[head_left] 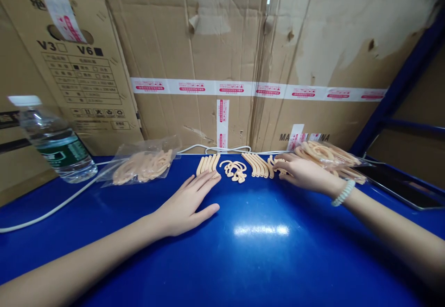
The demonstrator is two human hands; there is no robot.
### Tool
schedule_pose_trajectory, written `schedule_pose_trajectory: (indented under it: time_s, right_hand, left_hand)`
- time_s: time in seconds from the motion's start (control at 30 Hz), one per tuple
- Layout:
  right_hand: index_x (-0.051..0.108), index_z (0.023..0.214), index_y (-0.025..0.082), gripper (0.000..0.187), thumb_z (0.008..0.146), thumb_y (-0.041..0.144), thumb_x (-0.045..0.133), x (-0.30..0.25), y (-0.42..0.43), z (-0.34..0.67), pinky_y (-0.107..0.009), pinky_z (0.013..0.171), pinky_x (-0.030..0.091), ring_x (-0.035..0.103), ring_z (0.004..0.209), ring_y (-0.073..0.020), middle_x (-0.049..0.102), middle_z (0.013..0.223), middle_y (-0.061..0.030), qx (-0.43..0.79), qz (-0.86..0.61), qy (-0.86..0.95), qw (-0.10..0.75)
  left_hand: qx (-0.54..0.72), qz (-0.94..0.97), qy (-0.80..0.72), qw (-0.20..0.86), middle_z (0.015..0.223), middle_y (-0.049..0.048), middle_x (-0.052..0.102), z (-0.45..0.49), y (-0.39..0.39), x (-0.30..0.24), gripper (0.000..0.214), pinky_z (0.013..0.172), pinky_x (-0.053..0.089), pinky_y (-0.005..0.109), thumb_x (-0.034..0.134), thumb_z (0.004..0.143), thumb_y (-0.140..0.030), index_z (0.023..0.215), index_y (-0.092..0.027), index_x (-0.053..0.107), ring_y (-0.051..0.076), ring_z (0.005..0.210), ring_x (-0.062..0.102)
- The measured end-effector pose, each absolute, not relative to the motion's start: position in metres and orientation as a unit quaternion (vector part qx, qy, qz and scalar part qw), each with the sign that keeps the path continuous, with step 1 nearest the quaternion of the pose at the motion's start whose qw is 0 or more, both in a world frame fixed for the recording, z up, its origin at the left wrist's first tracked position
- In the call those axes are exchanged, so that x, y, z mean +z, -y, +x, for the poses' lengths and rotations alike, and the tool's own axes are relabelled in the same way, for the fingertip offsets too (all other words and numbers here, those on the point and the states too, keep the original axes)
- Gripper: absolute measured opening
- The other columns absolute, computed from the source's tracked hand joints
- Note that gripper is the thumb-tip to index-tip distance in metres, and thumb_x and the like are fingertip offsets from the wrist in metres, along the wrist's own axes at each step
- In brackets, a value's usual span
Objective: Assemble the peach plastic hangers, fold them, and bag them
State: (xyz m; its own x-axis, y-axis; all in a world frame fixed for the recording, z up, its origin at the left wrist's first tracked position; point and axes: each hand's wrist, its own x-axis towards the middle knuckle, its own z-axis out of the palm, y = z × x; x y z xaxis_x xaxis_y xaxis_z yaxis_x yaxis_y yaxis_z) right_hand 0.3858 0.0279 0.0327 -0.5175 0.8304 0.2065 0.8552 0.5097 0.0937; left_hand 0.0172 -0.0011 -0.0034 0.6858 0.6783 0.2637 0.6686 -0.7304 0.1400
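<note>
My left hand [189,203] lies flat with its fingers stretched out, the tips touching the near ends of a row of beige curved strips [208,162]. A small heap of beige curved and hooked pieces [236,170] sits between my hands. Right of that heap, several more beige strips [256,165] lie side by side. My right hand [301,170], with a pale beaded band on its wrist, reaches over beige pieces [274,160] at the right end of this row. Its fingers are bent over them, and whether they grip one is hidden.
Clear bags of beige pieces lie on the left [142,166] and right [321,154]. A water bottle [57,145] stands at far left, a dark phone [399,186] lies at right. A white cable [59,209] crosses the blue table [243,260]. Cardboard [194,52] walls the back.
</note>
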Motion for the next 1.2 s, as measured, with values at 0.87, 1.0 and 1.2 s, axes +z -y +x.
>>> schedule_pose_trajectory:
  time_s: [0.87, 1.0, 1.2]
  right_hand:
    - [0.063, 0.083, 0.019, 0.010, 0.089, 0.024, 0.057, 0.040, 0.004, 0.333, -0.023, 0.058, 0.044, 0.059, 0.061, -0.0132, 0.066, 0.071, -0.0002, 0.123, -0.424, 0.894, 0.076]
    - [0.059, 0.084, 0.018, 0.009, 0.089, 0.025, 0.058, 0.037, 0.010, 0.326, -0.021, 0.053, 0.041, 0.055, 0.058, -0.0116, 0.062, 0.068, 0.0009, 0.191, -0.410, 0.890, 0.060]
    - [0.055, 0.081, 0.018, 0.014, 0.090, 0.028, 0.056, 0.033, 0.007, 0.325, -0.022, 0.053, 0.039, 0.050, 0.058, -0.0121, 0.056, 0.066, 0.0017, 0.211, -0.414, 0.883, 0.071]
  left_hand:
    - [0.261, 0.870, -0.418, -0.001, 0.129, 0.0143, 0.061, 0.016, -0.003, -0.002, 0.034, 0.105, 0.043, 0.051, 0.047, 0.088, -0.020, 0.122, -0.015, 0.054, 0.030, 0.124, 0.054]
    - [0.272, 0.850, -0.450, -0.005, 0.129, 0.0165, 0.060, 0.013, -0.008, -0.007, 0.038, 0.103, 0.045, 0.052, 0.047, 0.086, -0.017, 0.125, -0.013, 0.051, 0.031, 0.124, 0.054]
    - [0.270, 0.836, -0.477, -0.014, 0.126, 0.0175, 0.061, 0.013, -0.011, -0.011, 0.039, 0.102, 0.047, 0.051, 0.050, 0.085, -0.017, 0.123, -0.011, 0.050, 0.031, 0.119, 0.057]
